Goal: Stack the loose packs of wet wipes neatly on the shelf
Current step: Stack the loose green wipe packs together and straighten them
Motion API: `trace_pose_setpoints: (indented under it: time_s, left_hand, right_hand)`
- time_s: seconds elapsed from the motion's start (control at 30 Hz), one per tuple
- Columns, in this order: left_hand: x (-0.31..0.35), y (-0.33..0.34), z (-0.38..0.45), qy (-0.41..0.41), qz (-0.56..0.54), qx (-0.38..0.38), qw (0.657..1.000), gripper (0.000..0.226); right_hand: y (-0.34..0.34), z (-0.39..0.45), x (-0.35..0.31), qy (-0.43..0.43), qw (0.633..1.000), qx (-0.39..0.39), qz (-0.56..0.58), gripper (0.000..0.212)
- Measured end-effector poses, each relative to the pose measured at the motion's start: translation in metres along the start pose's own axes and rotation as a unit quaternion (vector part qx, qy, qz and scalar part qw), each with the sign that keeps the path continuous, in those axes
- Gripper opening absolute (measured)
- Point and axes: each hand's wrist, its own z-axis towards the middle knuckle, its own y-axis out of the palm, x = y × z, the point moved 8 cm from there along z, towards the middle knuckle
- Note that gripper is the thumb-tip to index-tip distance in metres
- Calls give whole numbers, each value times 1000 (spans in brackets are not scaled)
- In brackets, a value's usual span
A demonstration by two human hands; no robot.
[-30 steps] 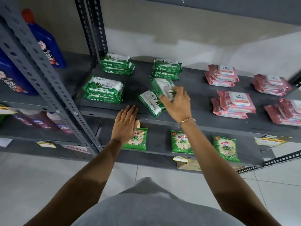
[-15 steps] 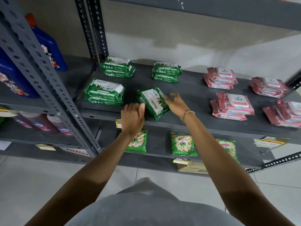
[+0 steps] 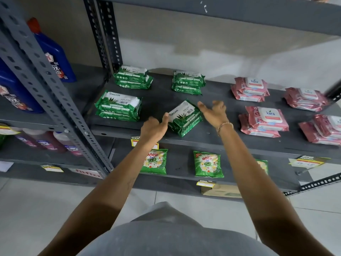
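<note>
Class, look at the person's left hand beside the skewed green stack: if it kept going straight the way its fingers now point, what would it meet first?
The left hand points up and right, with its fingers already at the near-left end of the skewed green wipes stack. It would probably press into that stack first; actual contact is hard to judge.

Two bare forearms, no sleeves in view on either arm. Left hand (image 3: 154, 129): no ring, watch or band visible, wrist plain. Right hand (image 3: 215, 112): thin metal chain bracelet (image 3: 225, 125) on the wrist, pale gold or silver tone, small links, sits loose just below the hand. Fingers (image 3: 202, 106) of the right hand blurred, cannot tell if a ring is worn. Nails short on the left thumb, no polish that can be made out. Bottom centre of the head view: grey garment (image 3: 166, 235), plain fabric, slightly mottled, no print, logo, buttons or seams visible; whether shirt or trousers cannot be told.
</note>
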Motion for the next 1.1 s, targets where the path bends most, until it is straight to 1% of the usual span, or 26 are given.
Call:
trace_pose_setpoints:
  time_s: [0.07, 0.13, 0.17, 0.27, 0.3, 0.33, 0.37, 0.43, 0.47, 0.57, 0.6, 0.67, 0.77, 0.9, 0.97, 1.03, 1.1]
  left_hand:
    - [-8, 14, -4, -61, -101, -79, 990, 76]
    - [0, 26, -2, -74, -174, -124, 974, 65]
    - [5, 30, 1, -67, -193, -133, 970, 58]
    - [15, 33, 16, -60, -252, -135, 956, 41]
    - [17, 33, 22, -59, -270, -139, 951, 35]
    - [17, 31, 27, -61, -281, -140, 947, 33]
    - [18, 29, 32, -62, -280, -140, 948, 41]
    - [19, 26, 41, -60, -261, -139, 953, 69]
    - [21, 25, 45, -56, -254, -141, 955, 70]
    - [29, 24, 53, -33, -251, -134, 958, 34]
    - [31, 23, 54, -29, -251, -130, 959, 31]
    - [34, 20, 55, -25, -249, -124, 960, 29]
    - [34, 20, 57, -26, -253, -131, 958, 29]
    - [33, 22, 57, -25, -252, -130, 959, 27]
    - [32, 22, 57, -25, -252, -130, 959, 25]
    - [32, 24, 56, -29, -256, -132, 957, 24]
    - [31, 25, 53, -35, -263, -130, 955, 23]
  right_hand:
    - [8, 14, -9, 0, 997, -82, -9, 82]
    - [23, 17, -5, 39, 985, -169, -11, 74]
    - [26, 18, -1, 50, 981, -185, -19, 71]
    - [21, 19, 14, 86, 983, -160, 12, 68]
    - [21, 16, 20, 104, 981, -161, 34, 71]
    - [21, 12, 26, 120, 977, -167, 53, 72]
    - [22, 9, 31, 134, 974, -171, 68, 71]
    - [23, 6, 39, 148, 973, -153, 86, 70]
    - [23, 6, 41, 147, 976, -131, 92, 72]
    - [25, 8, 42, 140, 981, -82, 111, 76]
    - [26, 8, 41, 140, 980, -76, 118, 74]
    - [27, 7, 40, 147, 978, -73, 126, 71]
    - [26, 8, 42, 157, 977, -70, 129, 73]
    - [26, 11, 43, 145, 978, -67, 137, 61]
    - [26, 12, 45, 145, 976, -71, 145, 67]
    - [26, 13, 46, 149, 975, -75, 150, 83]
    - [26, 13, 48, 154, 972, -80, 157, 94]
